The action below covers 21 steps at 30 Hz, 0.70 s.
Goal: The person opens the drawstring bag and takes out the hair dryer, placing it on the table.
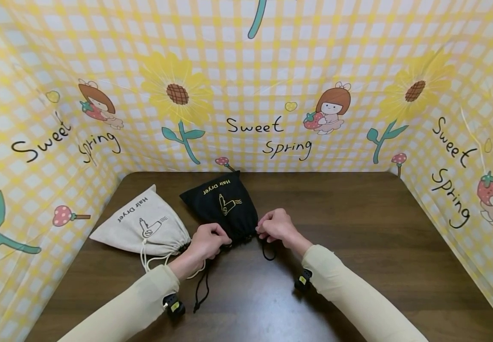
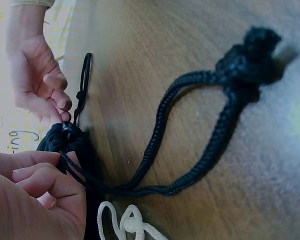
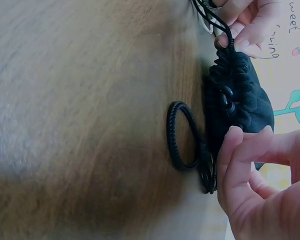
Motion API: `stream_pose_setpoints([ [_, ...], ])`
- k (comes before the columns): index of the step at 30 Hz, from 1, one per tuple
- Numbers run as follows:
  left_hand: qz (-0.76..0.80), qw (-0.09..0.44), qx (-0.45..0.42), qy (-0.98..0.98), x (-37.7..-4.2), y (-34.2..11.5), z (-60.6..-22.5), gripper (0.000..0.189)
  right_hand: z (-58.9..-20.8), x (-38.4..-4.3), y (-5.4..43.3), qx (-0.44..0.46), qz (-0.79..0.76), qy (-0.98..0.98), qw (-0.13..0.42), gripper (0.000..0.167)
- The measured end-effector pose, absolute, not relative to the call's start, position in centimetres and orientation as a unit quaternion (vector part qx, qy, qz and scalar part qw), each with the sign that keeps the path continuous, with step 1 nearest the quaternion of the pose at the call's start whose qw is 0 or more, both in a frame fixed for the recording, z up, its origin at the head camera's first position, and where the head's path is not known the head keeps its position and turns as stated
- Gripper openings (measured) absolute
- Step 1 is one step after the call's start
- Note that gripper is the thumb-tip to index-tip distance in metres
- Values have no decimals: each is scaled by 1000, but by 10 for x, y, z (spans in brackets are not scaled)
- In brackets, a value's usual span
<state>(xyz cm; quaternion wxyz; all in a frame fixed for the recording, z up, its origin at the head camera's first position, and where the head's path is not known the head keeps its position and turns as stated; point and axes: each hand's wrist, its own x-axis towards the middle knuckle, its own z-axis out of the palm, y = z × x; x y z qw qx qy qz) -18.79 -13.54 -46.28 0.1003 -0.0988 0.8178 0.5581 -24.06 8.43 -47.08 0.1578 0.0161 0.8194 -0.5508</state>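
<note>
A black drawstring bag point(image 1: 229, 199) printed "Hair Dryer" in yellow lies on the table, its gathered mouth facing me. At the mouth's left corner, my left hand point(image 1: 208, 241) pinches the edge between thumb and fingers. From there a knotted black cord point(image 2: 159, 132) trails over the wood. My right hand point(image 1: 277, 224) pinches the opposite corner of the mouth with bent fingers. Below it hangs another black cord loop point(image 3: 172, 135). The right wrist view shows the bunched cloth between both hands. What is inside the bag is hidden.
Left of the black bag lies an off-white drawstring bag point(image 1: 137, 221), also marked "Hair Dryer"; my left forearm covers part of its white cord point(image 2: 132, 222). A yellow checked cloth point(image 1: 246, 85) stands around the brown wooden table point(image 1: 340, 204) on three sides.
</note>
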Motion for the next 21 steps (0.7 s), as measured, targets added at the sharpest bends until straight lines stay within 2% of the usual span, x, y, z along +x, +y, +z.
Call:
stream_pose_setpoints([
  [21,570,112,-83,810,-187,-140,-464,15,-471,-243,92,21,-560,816,140,3],
])
